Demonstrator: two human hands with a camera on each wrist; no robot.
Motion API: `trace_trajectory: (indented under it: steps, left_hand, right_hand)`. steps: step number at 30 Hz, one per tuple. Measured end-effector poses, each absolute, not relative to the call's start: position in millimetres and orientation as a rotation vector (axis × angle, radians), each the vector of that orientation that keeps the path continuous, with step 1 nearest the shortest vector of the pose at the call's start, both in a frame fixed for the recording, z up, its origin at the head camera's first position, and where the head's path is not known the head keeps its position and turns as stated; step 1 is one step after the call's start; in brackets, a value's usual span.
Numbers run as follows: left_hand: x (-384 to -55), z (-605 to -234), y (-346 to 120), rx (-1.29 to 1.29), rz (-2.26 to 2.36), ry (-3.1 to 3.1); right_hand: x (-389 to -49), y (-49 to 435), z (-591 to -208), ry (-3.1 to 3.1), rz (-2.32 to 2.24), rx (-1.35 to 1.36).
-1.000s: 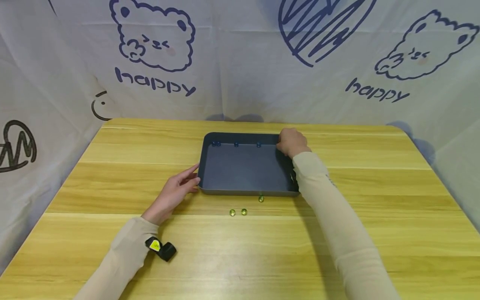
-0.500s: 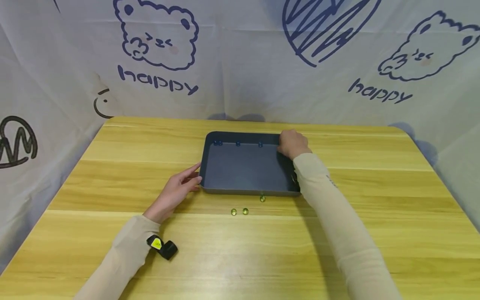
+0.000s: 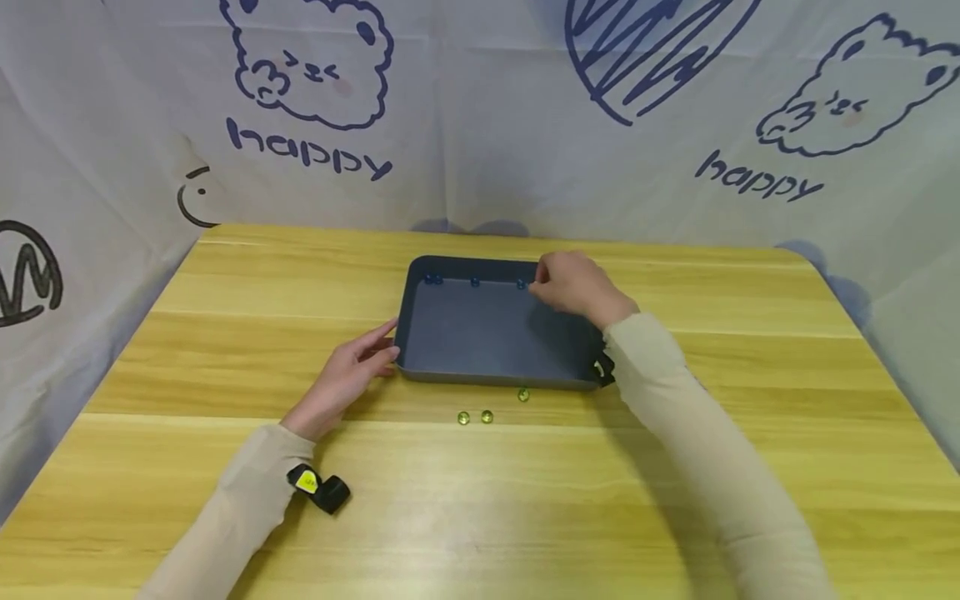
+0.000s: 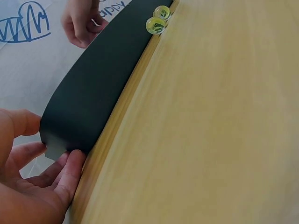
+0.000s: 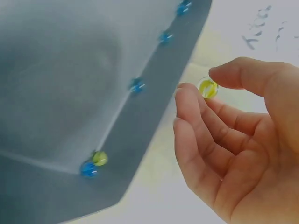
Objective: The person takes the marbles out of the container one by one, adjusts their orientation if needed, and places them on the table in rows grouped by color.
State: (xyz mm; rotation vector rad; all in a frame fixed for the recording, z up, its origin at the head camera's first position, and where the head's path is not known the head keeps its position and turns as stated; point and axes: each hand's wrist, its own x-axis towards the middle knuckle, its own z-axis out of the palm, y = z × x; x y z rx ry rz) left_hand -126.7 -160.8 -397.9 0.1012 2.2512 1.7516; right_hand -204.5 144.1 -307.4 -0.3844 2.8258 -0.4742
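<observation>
My right hand (image 3: pixel 576 285) is over the back right part of a dark grey tray (image 3: pixel 495 333). In the right wrist view, its thumb and fingers pinch a clear marble with a yellow-green swirl (image 5: pixel 208 87), beside the tray's rim. Blue marbles (image 5: pixel 137 86) lie spaced along the tray's back wall, and a yellow-green marble (image 5: pixel 99 158) touches a blue one (image 5: pixel 88 169) in a corner. My left hand (image 3: pixel 341 379) rests its thumb and fingertips against the tray's left wall near the front corner; the left wrist view shows fingertips (image 4: pixel 77 156) low at that corner.
On the wooden table (image 3: pixel 450 517), two yellow-green marbles (image 3: pixel 487 417) sit side by side in front of the tray, with another (image 3: pixel 523 395) close to its front wall. Behind the table hangs a white cloth (image 3: pixel 480 125) with drawings.
My right hand has lifted out of the tray's back right corner and shifted left, turning as it rises. The left hand stays at the tray's left side, and the tray holds its place.
</observation>
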Motion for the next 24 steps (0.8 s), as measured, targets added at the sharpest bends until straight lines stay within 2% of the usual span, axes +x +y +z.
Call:
trace_trajectory:
  steps: [11, 18, 24]
  left_hand:
    - [-127, -398, -162, 0.096, 1.748, 2.249]
    - [-128, -395, -161, 0.099, 1.749, 2.249]
    - [-127, -396, -161, 0.104, 1.759, 2.240]
  right_hand:
    - [-165, 140, -292, 2.856, -0.662, -0.585]
    - [-127, 148, -297, 2.777, -0.847, -0.639]
    - [-111, 157, -308, 2.743, -0.924, -0.624]
